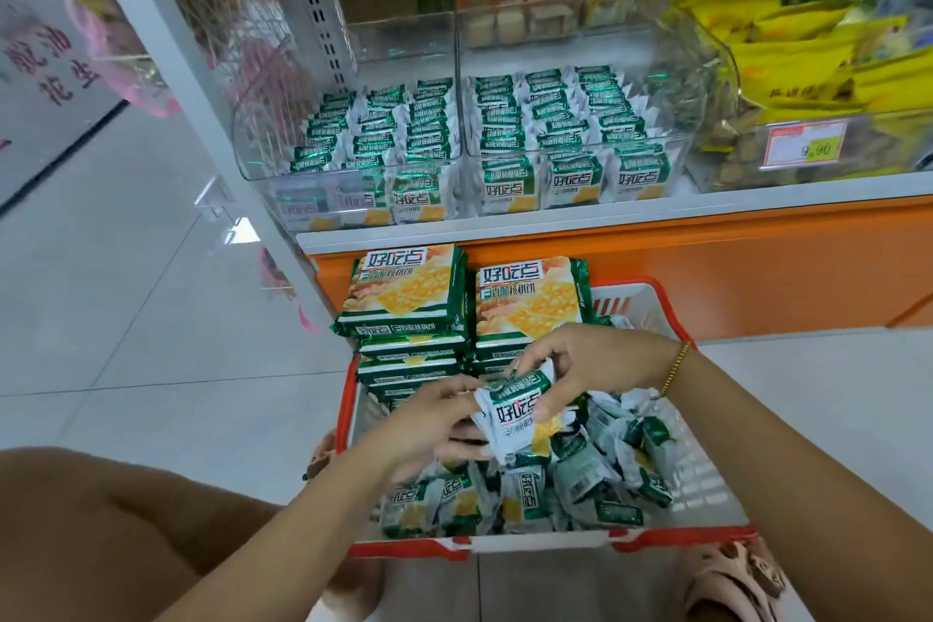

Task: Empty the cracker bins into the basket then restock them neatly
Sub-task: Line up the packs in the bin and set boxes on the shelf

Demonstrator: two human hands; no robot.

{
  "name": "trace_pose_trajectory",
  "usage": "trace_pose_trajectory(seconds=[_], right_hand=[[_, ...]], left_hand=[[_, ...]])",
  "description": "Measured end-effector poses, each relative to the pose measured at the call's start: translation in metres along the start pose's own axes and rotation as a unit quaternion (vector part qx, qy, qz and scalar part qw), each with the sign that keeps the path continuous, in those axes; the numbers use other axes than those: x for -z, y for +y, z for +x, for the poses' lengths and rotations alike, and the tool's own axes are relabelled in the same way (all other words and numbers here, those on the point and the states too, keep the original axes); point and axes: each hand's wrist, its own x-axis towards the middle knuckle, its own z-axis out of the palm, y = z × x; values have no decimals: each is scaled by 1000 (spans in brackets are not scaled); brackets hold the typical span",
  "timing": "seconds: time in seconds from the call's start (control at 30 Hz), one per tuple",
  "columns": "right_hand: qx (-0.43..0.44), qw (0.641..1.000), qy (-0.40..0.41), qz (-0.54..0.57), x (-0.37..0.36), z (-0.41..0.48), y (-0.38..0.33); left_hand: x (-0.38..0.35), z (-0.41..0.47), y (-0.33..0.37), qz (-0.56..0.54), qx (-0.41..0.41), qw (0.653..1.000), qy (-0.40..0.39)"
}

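A red and white basket [671, 313] sits on the floor below the shelf, with several loose green-and-white cracker packets [580, 485] heaped inside. My left hand [434, 424] and my right hand [580, 364] both grip a small bundle of cracker packets [515, 414] just above the heap. Two stacks of large cracker packs [409, 293] stand at the basket's far end. On the shelf, the left clear bin [252, 157] and the right clear bin [676, 152] hold neat rows of the same small packets.
A third clear bin [808, 167] with yellow snack bags and a 9.90 price tag stands to the right. An orange shelf base [732, 268] runs behind the basket. My knee [101, 520] is at lower left and a sandalled foot [727, 581] at lower right.
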Motion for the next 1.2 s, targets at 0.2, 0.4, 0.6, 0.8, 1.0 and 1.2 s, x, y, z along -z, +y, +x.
trace_pose_trajectory(seconds=[0.2,0.4,0.6,0.8,1.0,1.2], right_hand=[[81,991,78,65,10,-23,-39],[122,976,177,33,20,-29,-70],[112,963,229,-85,42,-18,-105],[110,969,217,46,64,26,-133],[98,933,342,55,132,108,-177],[22,911,400,-100,197,232,-213]], left_hand=[[12,-48,47,28,-103,993,-40],[17,-73,101,316,-196,927,47],[36,-73,134,298,-287,904,110],[81,-68,164,145,-365,903,172],[135,-46,188,372,-338,791,348],[168,-11,178,495,-266,751,347]])
